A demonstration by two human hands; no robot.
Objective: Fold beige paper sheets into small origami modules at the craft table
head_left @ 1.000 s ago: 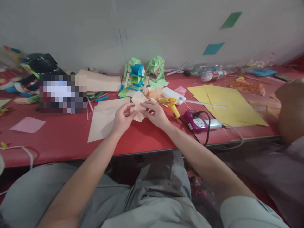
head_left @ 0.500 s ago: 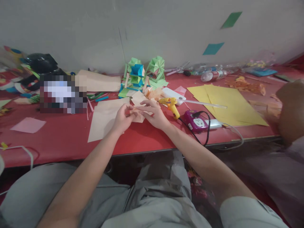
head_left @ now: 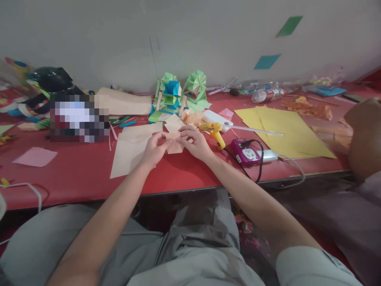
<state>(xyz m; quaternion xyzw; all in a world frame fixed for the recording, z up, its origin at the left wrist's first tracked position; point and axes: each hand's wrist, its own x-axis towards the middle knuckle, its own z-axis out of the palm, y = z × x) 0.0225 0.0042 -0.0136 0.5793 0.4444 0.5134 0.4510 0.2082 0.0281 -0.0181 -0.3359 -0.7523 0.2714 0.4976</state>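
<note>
Between my hands is a small folded piece of pale peach paper point(head_left: 175, 147), creased and held just above the red table. My left hand point(head_left: 155, 149) pinches its left side between thumb and fingers. On the right side, my right hand point(head_left: 195, 143) grips it the same way, fingertips along the top fold. A large beige sheet point(head_left: 127, 149) lies flat under and left of my left hand. Beyond my fingers rests a smaller beige square point(head_left: 174, 123). Just right of my right hand lies a yellow hot glue gun point(head_left: 216, 135) with a long clear glue stick in it.
Green and blue folded-paper models point(head_left: 172, 93) stand against the wall. A purple power strip point(head_left: 245, 153) with cables sits right of the glue gun. Yellow sheets point(head_left: 285, 133) lie farther right, near another person's arm point(head_left: 364, 139). A pink square point(head_left: 35, 157) is at left.
My right hand's fingers have curled from stretched across the paper to pinching its right edge. The folded paper now shows more openly between both hands.
</note>
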